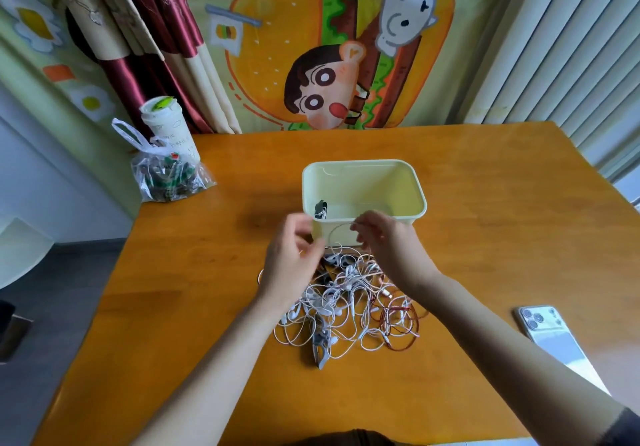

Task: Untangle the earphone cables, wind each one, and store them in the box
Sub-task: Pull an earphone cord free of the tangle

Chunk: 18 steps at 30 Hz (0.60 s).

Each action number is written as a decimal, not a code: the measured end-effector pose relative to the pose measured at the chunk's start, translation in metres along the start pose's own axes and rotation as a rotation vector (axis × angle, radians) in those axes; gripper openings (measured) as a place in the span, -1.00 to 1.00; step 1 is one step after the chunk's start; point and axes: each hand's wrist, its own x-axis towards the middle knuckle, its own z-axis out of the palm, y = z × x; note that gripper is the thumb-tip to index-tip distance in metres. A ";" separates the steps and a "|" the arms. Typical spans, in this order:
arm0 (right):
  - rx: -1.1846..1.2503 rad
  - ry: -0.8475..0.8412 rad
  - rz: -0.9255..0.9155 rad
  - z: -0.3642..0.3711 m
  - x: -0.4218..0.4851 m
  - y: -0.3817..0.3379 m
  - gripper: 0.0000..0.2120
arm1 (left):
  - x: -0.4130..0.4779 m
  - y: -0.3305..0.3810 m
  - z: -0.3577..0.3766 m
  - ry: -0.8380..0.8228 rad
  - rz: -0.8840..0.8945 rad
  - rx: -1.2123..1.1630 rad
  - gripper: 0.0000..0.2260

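A tangled heap of white and red earphone cables point(349, 303) lies on the wooden table point(485, 220), just in front of a pale yellow box point(408, 182). A dark wound item point(320, 209) sits inside the box at its near left corner. My left hand point(291, 258) and my right hand point(384, 241) hover over the far edge of the heap, both a little blurred. A thin white cable loop point(334, 234) arcs between them. My right hand pinches the loop's upper end with curled fingers. My left hand's fingers curl by the loop's lower end; the grip itself is hidden.
A white phone point(550, 334) lies face down at the right. At the table's far left corner stand a clear plastic bag of dark items point(166, 178) and a white cup point(166, 123). A grey clip-like object point(320, 345) lies among the cables.
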 end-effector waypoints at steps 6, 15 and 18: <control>0.112 0.002 -0.099 0.001 0.004 -0.015 -0.92 | 0.006 0.016 0.007 -0.130 0.156 -0.052 -0.84; 0.068 -0.356 0.089 0.000 -0.025 0.040 -0.86 | 0.014 -0.011 -0.022 0.128 -0.029 -0.117 -0.75; 0.086 -0.285 0.094 0.006 -0.029 0.036 -0.86 | 0.010 -0.012 -0.019 -0.055 0.010 0.025 -0.78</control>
